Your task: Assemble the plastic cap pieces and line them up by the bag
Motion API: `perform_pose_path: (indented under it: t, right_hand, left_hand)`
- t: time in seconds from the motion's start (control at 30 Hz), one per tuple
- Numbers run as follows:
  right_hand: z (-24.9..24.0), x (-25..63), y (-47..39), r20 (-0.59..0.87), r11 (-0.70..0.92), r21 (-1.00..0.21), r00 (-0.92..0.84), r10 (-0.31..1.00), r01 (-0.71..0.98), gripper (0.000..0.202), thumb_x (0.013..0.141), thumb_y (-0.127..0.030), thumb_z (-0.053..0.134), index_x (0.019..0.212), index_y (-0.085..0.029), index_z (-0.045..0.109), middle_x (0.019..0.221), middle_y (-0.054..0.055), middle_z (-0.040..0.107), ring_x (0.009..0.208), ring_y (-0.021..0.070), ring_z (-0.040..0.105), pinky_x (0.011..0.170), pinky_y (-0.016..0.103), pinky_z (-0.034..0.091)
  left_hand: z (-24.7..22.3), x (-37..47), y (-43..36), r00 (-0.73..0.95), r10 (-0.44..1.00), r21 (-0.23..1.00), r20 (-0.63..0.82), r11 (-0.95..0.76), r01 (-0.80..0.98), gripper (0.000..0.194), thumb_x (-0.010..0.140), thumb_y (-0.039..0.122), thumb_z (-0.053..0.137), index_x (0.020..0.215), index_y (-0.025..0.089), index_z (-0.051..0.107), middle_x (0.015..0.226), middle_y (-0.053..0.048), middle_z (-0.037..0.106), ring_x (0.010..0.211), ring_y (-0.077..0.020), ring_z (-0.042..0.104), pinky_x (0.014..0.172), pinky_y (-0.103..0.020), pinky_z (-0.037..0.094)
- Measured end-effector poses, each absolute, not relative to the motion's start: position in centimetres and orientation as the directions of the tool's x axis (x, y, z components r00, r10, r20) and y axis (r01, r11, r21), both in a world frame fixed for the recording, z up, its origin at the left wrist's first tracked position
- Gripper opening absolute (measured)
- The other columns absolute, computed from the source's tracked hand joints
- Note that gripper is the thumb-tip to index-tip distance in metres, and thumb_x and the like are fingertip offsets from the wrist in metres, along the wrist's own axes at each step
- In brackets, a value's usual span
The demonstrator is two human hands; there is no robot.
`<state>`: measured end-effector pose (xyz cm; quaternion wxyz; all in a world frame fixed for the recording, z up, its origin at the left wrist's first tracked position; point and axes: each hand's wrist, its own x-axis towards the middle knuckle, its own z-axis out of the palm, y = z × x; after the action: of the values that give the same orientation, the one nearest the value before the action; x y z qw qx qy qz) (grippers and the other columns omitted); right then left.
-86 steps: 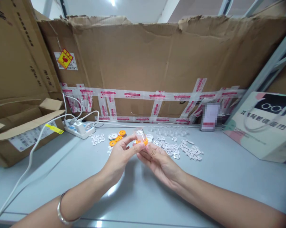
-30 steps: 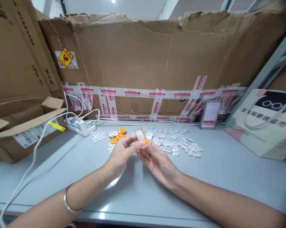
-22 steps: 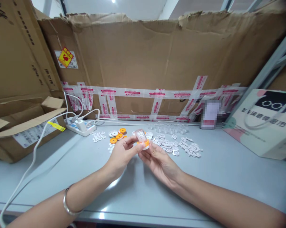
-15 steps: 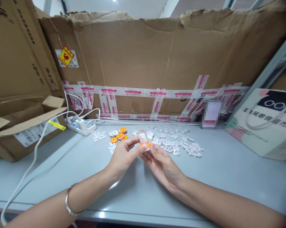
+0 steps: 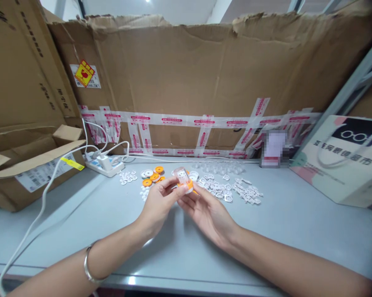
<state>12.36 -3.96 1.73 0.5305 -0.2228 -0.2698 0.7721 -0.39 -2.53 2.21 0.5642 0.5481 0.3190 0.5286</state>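
Observation:
Above the middle of the table, both hands meet around a small clear plastic container with an orange ring (image 5: 183,178) and a pale bottom edge. The clear part points up and tilts to the left. My left hand (image 5: 161,198) is closed on its left side, thumb against the orange ring. From the right, my right hand (image 5: 209,210) pinches the ring's lower right side, its fingers curled underneath. Just behind the hands lie orange and white rings (image 5: 155,177), small white round pieces (image 5: 128,177) and white openwork pieces (image 5: 218,187).
Clear plastic cups (image 5: 219,167) line the back of the grey table (image 5: 284,239). A power strip (image 5: 105,165) with white cables and an open cardboard box (image 5: 34,165) stand left. At right are a paper bag (image 5: 337,165) and a blurred-out upright object (image 5: 274,149). Large cardboard (image 5: 173,70) walls the back.
The container has tilted further to the left and shifted slightly left in my hands. My right thumb has moved a little along the orange ring.

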Motion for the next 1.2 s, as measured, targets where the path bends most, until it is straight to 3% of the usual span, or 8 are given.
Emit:
perform_pose_path:
  t: [0.3,0.4,0.5,0.67,0.77,0.93,1.2]
  right_hand:
    - [1.4,12.4,-4.2,-0.060,-0.294,-0.716,-0.364,0.929,-0.633,0.032,0.076,-0.044,0.062,0.089,-0.015,0.064,0.079,0.005,0.067,0.076,0.0128,0.061,0.082,0.029,0.045]
    - [1.4,12.5,-4.1,-0.055,-0.320,-0.734,-0.417,0.907,-0.599,0.042,0.080,-0.053,0.053,0.088,-0.013,0.065,0.074,0.005,0.067,0.070,0.0131,0.060,0.076,0.028,0.045]
    - [1.4,12.5,-3.9,-0.017,-0.325,-0.774,-0.495,0.869,-0.543,0.052,0.083,-0.058,0.041,0.085,-0.012,0.065,0.070,0.007,0.066,0.067,0.0142,0.060,0.072,0.029,0.044]
    - [1.2,12.4,-4.0,0.056,-0.203,-0.819,-0.427,0.903,-0.536,0.045,0.087,-0.052,0.040,0.095,-0.014,0.063,0.078,0.006,0.066,0.075,0.0160,0.060,0.078,0.032,0.042]
    - [1.2,12.1,-4.4,0.092,-0.144,-0.818,-0.373,0.923,-0.557,0.038,0.088,-0.047,0.041,0.097,-0.017,0.061,0.081,0.005,0.065,0.075,0.0146,0.058,0.075,0.030,0.042]
    - [1.3,12.0,-4.5,0.054,-0.231,-0.780,-0.431,0.901,-0.581,0.045,0.090,-0.050,0.031,0.092,-0.017,0.062,0.068,0.003,0.059,0.066,0.0139,0.052,0.069,0.029,0.041]
    - [-0.1,11.6,-4.4,0.142,-0.035,-0.870,-0.318,0.937,-0.491,0.043,0.086,-0.055,0.036,0.085,-0.019,0.061,0.068,0.002,0.054,0.065,0.0150,0.046,0.066,0.029,0.037]
  left_hand:
    - [2.4,-0.6,-2.4,0.297,0.941,0.974,0.164,-0.107,-0.198,0.023,0.074,0.031,0.066,0.093,0.017,0.067,0.100,-0.006,0.066,0.092,-0.0184,0.059,0.082,-0.027,0.044]
    - [2.4,-0.6,-2.6,0.325,0.934,0.978,0.150,-0.092,-0.189,0.019,0.073,0.031,0.067,0.086,0.018,0.067,0.076,-0.001,0.065,0.067,-0.0117,0.057,0.061,-0.021,0.044]
    - [2.3,-0.6,-2.7,0.335,0.936,0.982,0.113,-0.053,-0.183,0.019,0.075,0.034,0.065,0.082,0.017,0.066,0.051,0.004,0.051,0.045,-0.0069,0.043,0.045,-0.019,0.036]
    - [2.5,-0.5,-2.8,0.307,0.938,0.971,0.165,-0.099,-0.218,0.019,0.077,0.032,0.064,0.089,0.017,0.067,0.083,-0.002,0.063,0.071,-0.0110,0.055,0.060,-0.019,0.043]
    - [2.5,-0.5,-2.9,0.316,0.927,0.970,0.204,-0.147,-0.195,0.017,0.078,0.032,0.062,0.082,0.016,0.067,0.071,0.000,0.060,0.061,-0.0082,0.051,0.053,-0.017,0.040]
    - [2.2,-0.5,-3.0,0.317,0.931,0.983,0.181,-0.159,-0.094,0.020,0.078,0.037,0.061,0.077,0.017,0.063,0.047,0.006,0.046,0.044,-0.0070,0.044,0.046,-0.019,0.038]
    - [2.5,-0.3,-3.3,0.291,0.924,0.966,0.248,-0.258,-0.005,0.021,0.080,0.035,0.058,0.073,0.016,0.063,0.049,0.005,0.049,0.049,-0.0081,0.047,0.051,-0.020,0.041]
